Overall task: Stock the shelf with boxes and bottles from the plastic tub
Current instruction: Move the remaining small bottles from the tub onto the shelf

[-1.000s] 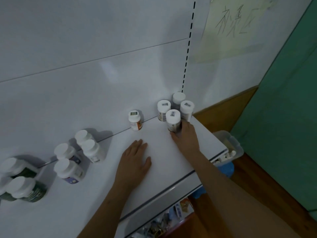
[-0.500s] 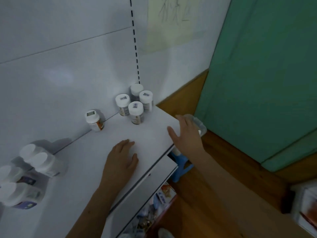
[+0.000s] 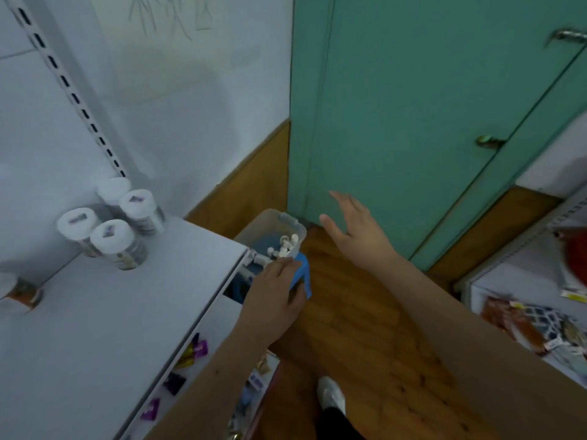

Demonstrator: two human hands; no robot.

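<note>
At the far left of the white shelf (image 3: 104, 315) we see a lone bottle (image 3: 17, 290) cut by the frame edge, and, toward the back corner, a tight cluster of four white-capped bottles (image 3: 109, 225) standing upright and touching one another. Past the shelf's right end, lower down, the clear plastic tub (image 3: 293, 225) sits on a blue stool (image 3: 303, 274); small white-capped bottles lie loose inside it. The left hand (image 3: 273, 300) hangs over the tub's near side with fingers relaxed and gripping nothing; whether the fingertips touch the tub we cannot tell. Further right, the right hand (image 3: 359, 230) is spread wide in mid-air above the wooden floor (image 3: 349, 328), also holding nothing.

We judge the risks as follows. The tub appears to overhang the small stool, so a downward press on its near rim could tip it and spill the bottles. The loose bottles may roll away from a hurried grasp. A forearm swung back along the shelf edge could topple the close-packed cluster.
</note>
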